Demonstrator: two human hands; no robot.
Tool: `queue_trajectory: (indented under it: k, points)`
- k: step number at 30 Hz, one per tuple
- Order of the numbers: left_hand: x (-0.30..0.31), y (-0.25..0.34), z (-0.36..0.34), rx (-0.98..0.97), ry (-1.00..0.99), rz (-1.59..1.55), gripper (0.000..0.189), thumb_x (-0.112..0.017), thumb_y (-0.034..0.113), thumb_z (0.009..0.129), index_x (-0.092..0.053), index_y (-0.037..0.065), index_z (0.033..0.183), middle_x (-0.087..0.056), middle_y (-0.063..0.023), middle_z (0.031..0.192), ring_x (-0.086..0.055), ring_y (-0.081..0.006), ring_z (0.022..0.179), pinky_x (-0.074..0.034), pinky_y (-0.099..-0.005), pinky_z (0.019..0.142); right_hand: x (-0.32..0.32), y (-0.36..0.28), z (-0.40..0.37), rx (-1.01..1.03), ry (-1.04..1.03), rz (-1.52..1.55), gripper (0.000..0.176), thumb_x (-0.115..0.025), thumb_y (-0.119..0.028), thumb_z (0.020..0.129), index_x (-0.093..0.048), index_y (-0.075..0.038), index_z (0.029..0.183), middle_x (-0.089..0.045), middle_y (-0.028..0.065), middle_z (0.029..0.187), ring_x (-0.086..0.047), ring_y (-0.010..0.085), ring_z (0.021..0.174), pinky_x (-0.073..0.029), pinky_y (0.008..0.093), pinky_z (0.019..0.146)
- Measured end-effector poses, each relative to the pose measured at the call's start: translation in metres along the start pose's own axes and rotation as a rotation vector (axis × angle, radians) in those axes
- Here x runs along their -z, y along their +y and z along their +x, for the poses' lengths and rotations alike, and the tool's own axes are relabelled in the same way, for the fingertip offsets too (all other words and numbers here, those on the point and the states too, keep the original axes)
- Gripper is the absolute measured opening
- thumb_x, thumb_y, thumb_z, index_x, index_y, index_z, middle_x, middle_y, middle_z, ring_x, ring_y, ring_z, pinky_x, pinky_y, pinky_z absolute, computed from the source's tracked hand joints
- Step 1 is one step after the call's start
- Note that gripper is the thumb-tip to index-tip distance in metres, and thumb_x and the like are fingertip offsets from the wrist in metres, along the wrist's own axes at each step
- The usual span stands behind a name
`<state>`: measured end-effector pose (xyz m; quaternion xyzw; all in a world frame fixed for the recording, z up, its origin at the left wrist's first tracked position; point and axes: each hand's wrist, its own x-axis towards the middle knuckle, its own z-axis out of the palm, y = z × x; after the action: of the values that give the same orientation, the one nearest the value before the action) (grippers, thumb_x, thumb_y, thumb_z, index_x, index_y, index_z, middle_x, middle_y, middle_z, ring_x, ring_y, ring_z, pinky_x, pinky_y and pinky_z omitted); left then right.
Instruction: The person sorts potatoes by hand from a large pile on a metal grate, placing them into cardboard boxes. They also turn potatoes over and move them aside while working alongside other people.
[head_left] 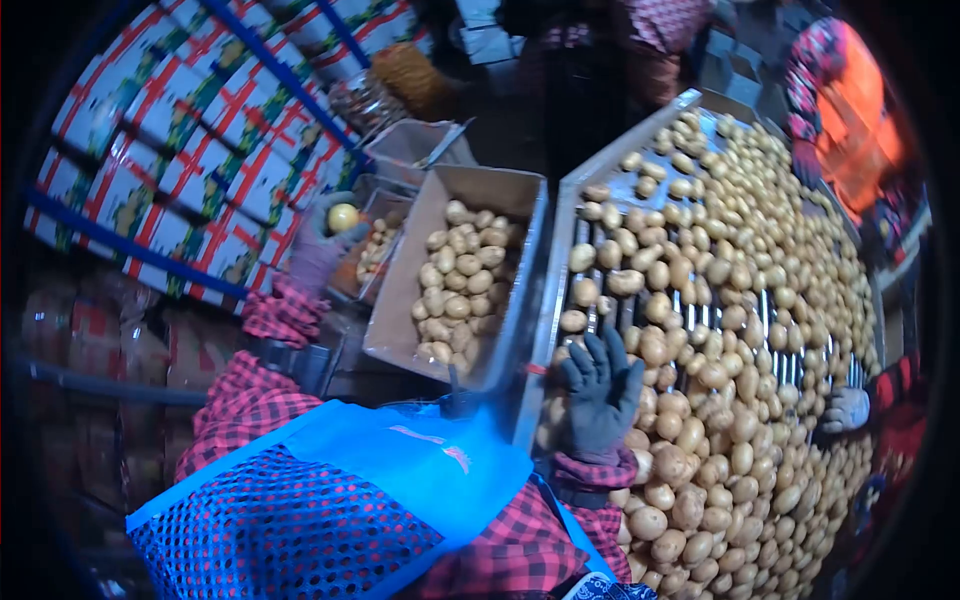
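Observation:
My left hand point(318, 245), gloved, is out at the left with its fingers around a pale yellow-green potato point(343, 217). Just below it is a small bin point(372, 255) with several potatoes inside. To its right stands a cardboard box point(398, 310) partly filled with potatoes point(468, 265). My right hand point(600, 395), in a dark grey glove, lies at the near left side of the roller table point(575, 235). Its fingers are spread over the loose potatoes point(690, 435), and no potato shows in its grasp.
Stacked printed cartons point(180, 150) stand behind blue rails point(190, 270) at the left. A grey bin point(420, 150) sits beyond the box. Across the table are a co-worker in an orange vest point(855, 115) and another person's gloved hand point(845, 410).

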<state>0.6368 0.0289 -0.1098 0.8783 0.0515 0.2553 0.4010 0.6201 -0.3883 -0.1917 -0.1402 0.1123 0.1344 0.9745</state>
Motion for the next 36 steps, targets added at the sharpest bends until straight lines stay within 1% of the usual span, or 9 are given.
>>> queue_trajectory:
  k: [4, 8, 12, 14, 17, 24, 30, 32, 36]
  points:
    - [-0.007, -0.022, -0.016, 0.117, 0.071, -0.040, 0.058, -0.081, 0.012, 0.074, -0.055, 0.004, 0.126, -0.058, -0.0072, 0.112, -0.057, -0.0155, 0.101, -0.049, -0.0285, 0.087, 0.014, 0.000, 0.002, 0.000, -0.070, -0.078, 0.058, -0.032, -0.043, 0.103, -0.040, 0.002, 0.138, -0.055, 0.0209, 0.126, -0.056, 0.0338, 0.113, -0.048, 0.0447, 0.097]
    - [0.007, 0.007, -0.006, -0.050, -0.007, 0.154, 0.062, -0.078, 0.011, 0.078, -0.050, 0.005, 0.133, -0.054, -0.0101, 0.130, -0.054, -0.0202, 0.117, -0.045, -0.0316, 0.098, 0.015, -0.001, 0.003, -0.004, -0.087, -0.141, 0.061, -0.032, -0.045, 0.102, -0.039, 0.003, 0.139, -0.055, 0.0219, 0.126, -0.057, 0.0344, 0.113, -0.047, 0.0456, 0.099]
    - [0.028, -0.022, 0.068, -0.484, -0.014, 0.509, 0.068, -0.080, 0.022, 0.077, -0.048, 0.006, 0.135, -0.052, -0.0143, 0.133, -0.052, -0.0261, 0.122, -0.044, -0.0346, 0.100, 0.014, 0.001, 0.005, 0.021, -0.086, -0.181, 0.061, -0.034, -0.045, 0.102, -0.039, 0.003, 0.138, -0.054, 0.0227, 0.126, -0.058, 0.0337, 0.112, -0.048, 0.0449, 0.098]
    - [0.022, -0.083, 0.134, 0.024, 0.156, 0.902, 0.073, -0.078, 0.024, 0.078, -0.042, 0.006, 0.139, -0.051, -0.0164, 0.134, -0.050, -0.0296, 0.124, -0.042, -0.0374, 0.102, 0.010, 0.002, 0.003, 0.021, -0.025, -0.181, 0.055, -0.036, -0.041, 0.102, -0.042, 0.002, 0.137, -0.056, 0.0194, 0.124, -0.058, 0.0300, 0.107, -0.049, 0.0423, 0.095]
    - [-0.027, -0.023, 0.167, -0.271, 0.201, 0.698, 0.083, -0.074, 0.041, 0.079, -0.034, 0.005, 0.142, -0.039, -0.0227, 0.142, -0.044, -0.0373, 0.128, -0.038, -0.0432, 0.107, 0.012, 0.005, 0.003, 0.044, -0.095, -0.062, 0.048, -0.038, -0.035, 0.103, -0.045, 0.002, 0.133, -0.057, 0.0138, 0.116, -0.058, 0.0245, 0.099, -0.049, 0.0375, 0.091]
    - [-0.212, 0.086, 0.063, -0.558, -0.796, 0.121, 0.075, -0.074, 0.039, 0.079, -0.043, 0.006, 0.139, -0.047, -0.0211, 0.137, -0.044, -0.0375, 0.128, -0.035, -0.0435, 0.109, 0.009, 0.010, 0.000, 0.083, 0.013, -0.092, 0.046, -0.041, -0.032, 0.101, -0.043, 0.001, 0.134, -0.056, 0.0167, 0.117, -0.059, 0.0230, 0.102, -0.050, 0.0340, 0.090]
    - [-0.348, 0.094, 0.029, -0.676, -1.063, 0.431, 0.077, -0.068, 0.052, 0.077, -0.045, 0.014, 0.139, -0.041, -0.0201, 0.142, -0.038, -0.0400, 0.130, -0.034, -0.0483, 0.107, 0.000, 0.002, 0.000, 0.014, 0.043, -0.033, 0.048, -0.046, -0.036, 0.100, -0.046, 0.000, 0.132, -0.060, 0.0130, 0.112, -0.062, 0.0212, 0.100, -0.052, 0.0324, 0.088]
    - [-0.377, 0.085, 0.032, -0.888, -0.799, 0.487, 0.075, -0.066, 0.053, 0.078, -0.046, 0.012, 0.138, -0.041, -0.0178, 0.141, -0.037, -0.0392, 0.130, -0.034, -0.0489, 0.106, -0.003, -0.003, 0.000, 0.007, 0.051, -0.020, 0.047, -0.046, -0.034, 0.100, -0.046, 0.000, 0.132, -0.060, 0.0127, 0.112, -0.062, 0.0202, 0.100, -0.052, 0.0310, 0.088]
    - [-0.413, 0.077, 0.080, -0.724, -0.961, 0.356, 0.065, -0.061, 0.048, 0.084, -0.049, 0.009, 0.135, -0.043, -0.0170, 0.141, -0.040, -0.0367, 0.130, -0.033, -0.0452, 0.109, 0.001, -0.002, 0.001, -0.003, -0.004, 0.006, 0.043, -0.043, -0.030, 0.101, -0.045, 0.000, 0.132, -0.059, 0.0117, 0.114, -0.062, 0.0191, 0.102, -0.051, 0.0288, 0.089]
